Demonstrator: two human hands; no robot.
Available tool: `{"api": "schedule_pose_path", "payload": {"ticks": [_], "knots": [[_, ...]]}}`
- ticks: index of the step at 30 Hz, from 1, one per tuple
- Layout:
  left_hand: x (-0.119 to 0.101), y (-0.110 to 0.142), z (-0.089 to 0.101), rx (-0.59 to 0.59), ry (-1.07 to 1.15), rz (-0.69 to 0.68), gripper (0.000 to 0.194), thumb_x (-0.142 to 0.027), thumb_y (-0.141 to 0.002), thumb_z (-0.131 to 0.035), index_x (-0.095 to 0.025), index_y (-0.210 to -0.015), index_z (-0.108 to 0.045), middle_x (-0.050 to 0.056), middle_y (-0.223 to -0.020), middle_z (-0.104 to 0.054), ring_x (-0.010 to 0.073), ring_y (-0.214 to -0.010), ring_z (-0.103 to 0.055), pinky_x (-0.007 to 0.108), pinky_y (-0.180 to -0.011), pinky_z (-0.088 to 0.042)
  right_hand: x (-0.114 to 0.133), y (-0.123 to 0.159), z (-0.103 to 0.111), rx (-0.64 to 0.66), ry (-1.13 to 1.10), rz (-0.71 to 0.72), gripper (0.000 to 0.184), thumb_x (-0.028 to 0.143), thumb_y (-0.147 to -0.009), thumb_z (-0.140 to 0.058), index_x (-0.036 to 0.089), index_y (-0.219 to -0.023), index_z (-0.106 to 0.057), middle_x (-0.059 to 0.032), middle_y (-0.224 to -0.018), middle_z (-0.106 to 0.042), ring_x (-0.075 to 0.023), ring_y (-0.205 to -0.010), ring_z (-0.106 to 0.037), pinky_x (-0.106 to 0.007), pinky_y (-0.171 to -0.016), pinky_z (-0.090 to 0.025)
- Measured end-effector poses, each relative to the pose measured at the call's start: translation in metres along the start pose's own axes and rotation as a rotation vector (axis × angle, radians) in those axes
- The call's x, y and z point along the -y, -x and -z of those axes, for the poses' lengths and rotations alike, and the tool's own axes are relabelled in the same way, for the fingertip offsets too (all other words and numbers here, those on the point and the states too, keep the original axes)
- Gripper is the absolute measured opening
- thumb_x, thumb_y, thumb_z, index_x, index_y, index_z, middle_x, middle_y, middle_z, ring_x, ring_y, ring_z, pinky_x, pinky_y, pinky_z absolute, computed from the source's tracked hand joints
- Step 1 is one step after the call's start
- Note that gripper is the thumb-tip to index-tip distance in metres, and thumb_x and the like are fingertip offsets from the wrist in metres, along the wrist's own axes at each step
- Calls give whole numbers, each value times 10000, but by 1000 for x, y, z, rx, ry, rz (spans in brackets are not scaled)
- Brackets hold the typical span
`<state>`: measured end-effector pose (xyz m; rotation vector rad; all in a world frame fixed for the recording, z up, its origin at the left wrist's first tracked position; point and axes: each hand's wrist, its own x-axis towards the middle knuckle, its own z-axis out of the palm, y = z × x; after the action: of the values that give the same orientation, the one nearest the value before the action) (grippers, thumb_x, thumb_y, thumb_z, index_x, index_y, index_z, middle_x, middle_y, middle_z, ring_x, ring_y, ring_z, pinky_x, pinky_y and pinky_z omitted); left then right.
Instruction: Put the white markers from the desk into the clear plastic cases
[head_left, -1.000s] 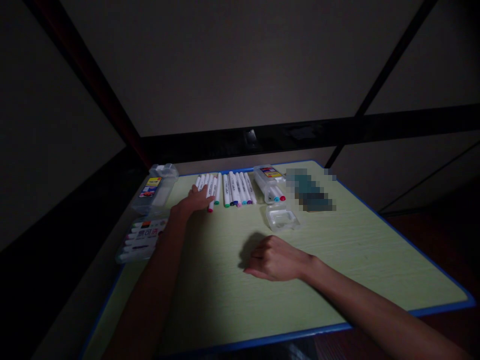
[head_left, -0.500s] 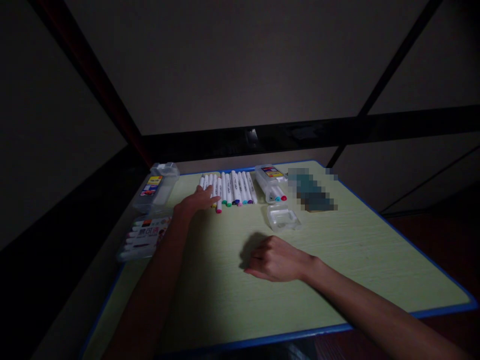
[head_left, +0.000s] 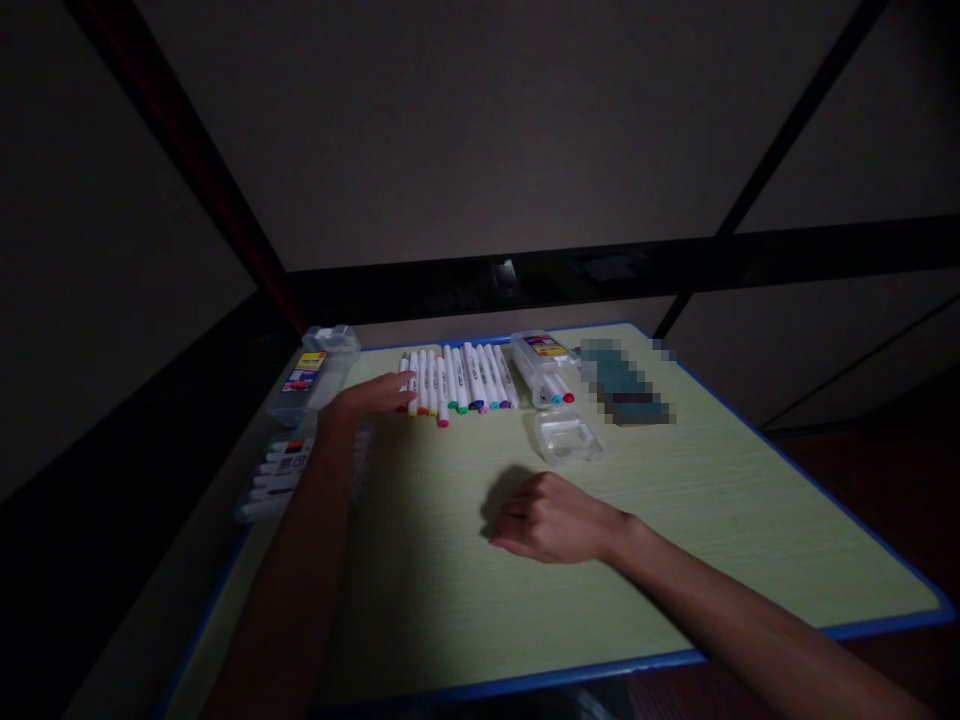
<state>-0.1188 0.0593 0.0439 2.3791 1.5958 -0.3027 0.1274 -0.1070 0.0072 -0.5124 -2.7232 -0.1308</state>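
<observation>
Several white markers (head_left: 441,385) with coloured ends lie side by side in a row at the back of the table. One with a pink end sticks out a little toward me. My left hand (head_left: 371,394) is at the row's left end, fingers stretched out, grasping nothing; whether the fingertips touch the leftmost markers I cannot tell. My right hand (head_left: 551,520) rests on the table in a loose fist, apart from the markers, and nothing shows in it. Right of the row lies a clear marker case (head_left: 534,365) holding a few markers, its lid (head_left: 568,437) folded open toward me.
Another clear case (head_left: 307,385) lies at the back left. In front of it, partly behind my left forearm, is a flat pack of markers (head_left: 274,478). A blurred-out dark green item (head_left: 622,380) lies right of the open case. The table (head_left: 675,520) has a blue edge.
My left hand slid right, pushing the left-hand markers closer to the others, then drew back left off them. The leftmost markers now show more fully. My right hand stayed put.
</observation>
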Motion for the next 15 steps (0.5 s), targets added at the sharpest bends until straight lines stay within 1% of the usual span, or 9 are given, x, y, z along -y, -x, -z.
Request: {"api": "schedule_pose_path", "payload": {"ticks": [2, 5, 7, 10, 15], "knots": [[7, 2, 2, -37, 11, -9, 556, -306, -820, -379, -100, -1334, -338, 127, -1406, -346, 204, -1273, -367, 290, -1039, -291, 0, 0, 0, -1, 0, -2, 355, 257, -902, -413, 165, -605, -583, 14, -526, -547, -91, -489, -445, -302, -502, -209], [11, 6, 4, -90, 31, -20, 528, -273, -800, -404, -134, -1309, -392, 97, -1373, -410, 200, -1226, -431, 290, -1019, -326, 0, 0, 0, 3, -1, -14, 362, 265, -900, -417, 165, -590, -574, 13, -523, -547, -92, -490, -454, -301, -501, -215], [11, 9, 5, -106, 44, -15, 522, -260, -789, -418, -139, -1296, -414, 91, -1359, -431, 197, -1198, -462, 283, -1002, -350, 0, -1, 1, 8, -7, -13, 363, 264, -903, -411, 167, -591, -569, 16, -521, -540, -92, -487, -453, -302, -498, -217], [8, 10, 6, -132, 58, 7, 511, -236, -772, -439, -116, -1269, -451, 103, -1324, -472, 189, -1139, -513, 254, -959, -388, 0, -1, 0, 4, -9, -10, 362, 259, -908, -401, 166, -598, -566, 18, -519, -530, -88, -480, -447, -304, -499, -218], [3, 9, 8, -184, 37, 7, 446, -137, -729, -430, -128, -1153, -569, 78, -1181, -595, 177, -1002, -583, 244, -890, -430, 0, 0, -1, 1, 3, -9, 348, 262, -903, -413, 167, -610, -574, 16, -517, -539, -90, -482, -447, -302, -503, -216]]}}
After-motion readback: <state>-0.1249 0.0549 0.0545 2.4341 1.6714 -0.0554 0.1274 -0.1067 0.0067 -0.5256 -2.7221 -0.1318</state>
